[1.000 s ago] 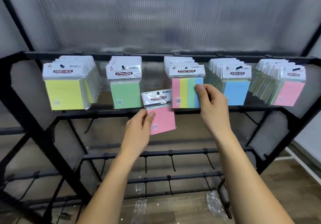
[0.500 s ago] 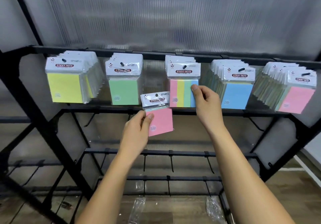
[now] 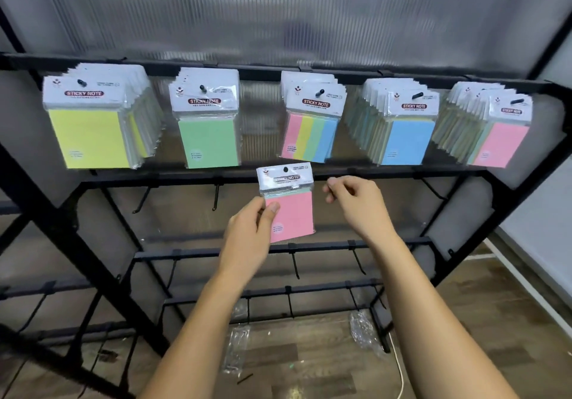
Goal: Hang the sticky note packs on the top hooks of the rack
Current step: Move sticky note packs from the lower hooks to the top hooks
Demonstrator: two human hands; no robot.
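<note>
Pink pack (image 3: 292, 213) — left hand (image 3: 247, 244) grip

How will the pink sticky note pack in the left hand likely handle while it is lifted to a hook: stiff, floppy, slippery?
The pink sticky note pack probably stays fairly stiff: it stands upright though the left hand pinches only one edge. Its glossy wrapper may be slippery. It looks light, since many similar packs hang from single hooks.

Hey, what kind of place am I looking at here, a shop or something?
Probably a shop display or stockroom being stocked. A black metal rack has rows of hooks, the top ones carry bunches of packaged sticky note packs, and the left hand holds another pink pack.
</note>
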